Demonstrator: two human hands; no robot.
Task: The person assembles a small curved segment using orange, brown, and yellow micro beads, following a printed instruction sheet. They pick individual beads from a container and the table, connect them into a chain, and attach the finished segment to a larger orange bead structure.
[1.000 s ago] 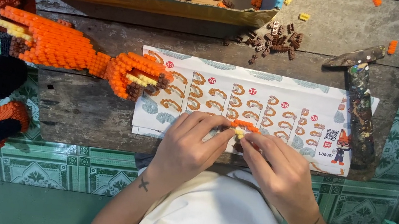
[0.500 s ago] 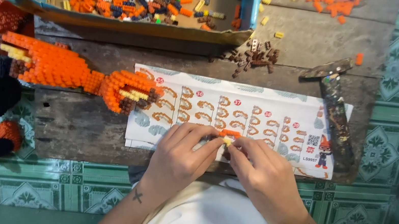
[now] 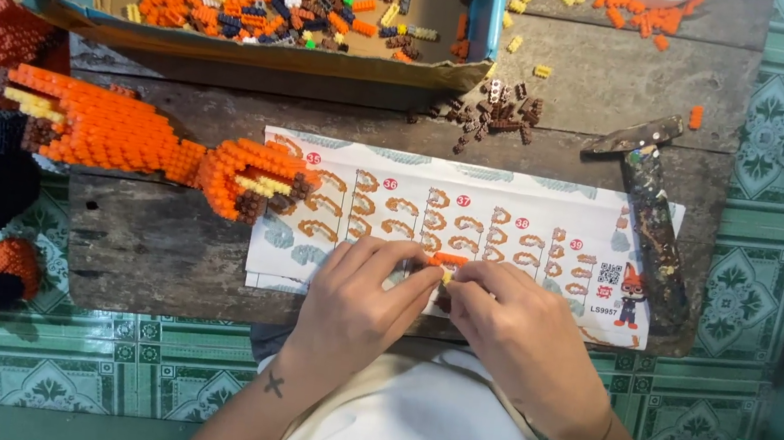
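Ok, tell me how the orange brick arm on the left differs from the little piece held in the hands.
The orange brick arm is long and built up from many bricks; the small brick piece is only a few bricks. The arm lies untouched across the wooden table, while the piece is pinched between the left hand and right hand above the instruction sheet. Both are mainly orange with some yellow.

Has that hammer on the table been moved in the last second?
No. The hammer lies with its handle across the right edge of the instruction sheet, as before; only the head camera shifted.
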